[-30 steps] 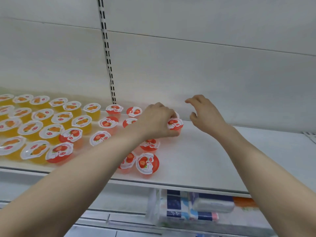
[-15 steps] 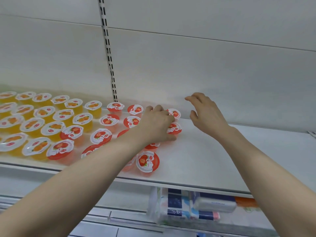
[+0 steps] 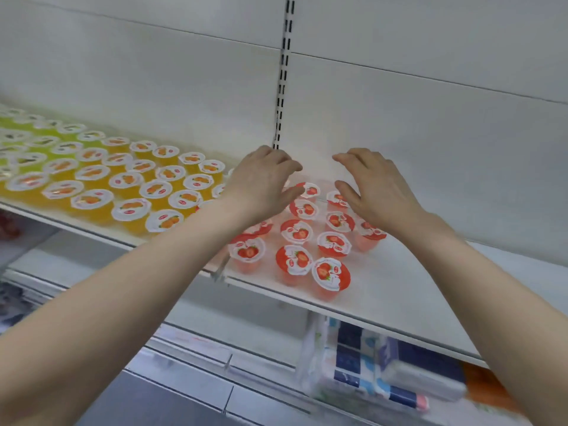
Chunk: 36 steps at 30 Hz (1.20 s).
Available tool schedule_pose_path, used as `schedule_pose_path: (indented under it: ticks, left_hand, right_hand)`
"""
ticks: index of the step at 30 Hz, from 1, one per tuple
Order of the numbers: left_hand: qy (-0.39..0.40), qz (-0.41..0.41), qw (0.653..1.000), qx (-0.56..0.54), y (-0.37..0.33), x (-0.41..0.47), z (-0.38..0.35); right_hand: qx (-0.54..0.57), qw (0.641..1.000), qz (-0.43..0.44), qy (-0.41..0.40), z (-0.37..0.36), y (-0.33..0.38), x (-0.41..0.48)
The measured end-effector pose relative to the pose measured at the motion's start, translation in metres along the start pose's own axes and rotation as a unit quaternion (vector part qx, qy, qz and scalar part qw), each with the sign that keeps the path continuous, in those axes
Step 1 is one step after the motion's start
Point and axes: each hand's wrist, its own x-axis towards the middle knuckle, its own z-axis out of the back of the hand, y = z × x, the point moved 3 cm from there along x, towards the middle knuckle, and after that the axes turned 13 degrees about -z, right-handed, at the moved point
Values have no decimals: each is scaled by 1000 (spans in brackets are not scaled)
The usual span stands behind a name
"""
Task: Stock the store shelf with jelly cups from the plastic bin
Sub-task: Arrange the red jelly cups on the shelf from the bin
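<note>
Several red strawberry jelly cups (image 3: 296, 231) stand in loose rows on the white shelf (image 3: 399, 290). My left hand (image 3: 261, 182) hovers palm down over the back left of the red group, fingers loosely bent, hiding some cups beneath it. My right hand (image 3: 378, 189) hovers over the back right cups, fingers spread and relaxed, holding nothing. Left of the red cups, several orange jelly cups (image 3: 156, 189) fill the shelf in rows, and green jelly cups (image 3: 18, 142) stand at the far left. The plastic bin is out of view.
A slotted upright (image 3: 284, 72) runs down the white back panel behind my hands. Bare shelf extends to the right of the red cups. On the lower shelf lie blue and white packs (image 3: 384, 373).
The view has swung left, bringing green cups into sight. My left hand let go of a red cup and lifted. My right hand came down closer to the red cups.
</note>
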Motion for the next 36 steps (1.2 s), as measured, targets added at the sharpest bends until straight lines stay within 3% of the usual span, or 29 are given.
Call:
schedule_pose_path:
  ticks: [11,19,24,36]
  left_hand:
    - [-22,95,990,98,144,-184,100]
    - [21,174,975,139,252,-351,169]
    - [64,256,951,158,298,-460,208]
    - [61,448,872,187,375,-673,248]
  right_hand:
    - [64,988,140,-8,-9,242,43]
    - [124,966,228,-4,-44,456,55]
    - [171,943,287,13,-67,584,48]
    - [238,862,442,73,-129,828,41]
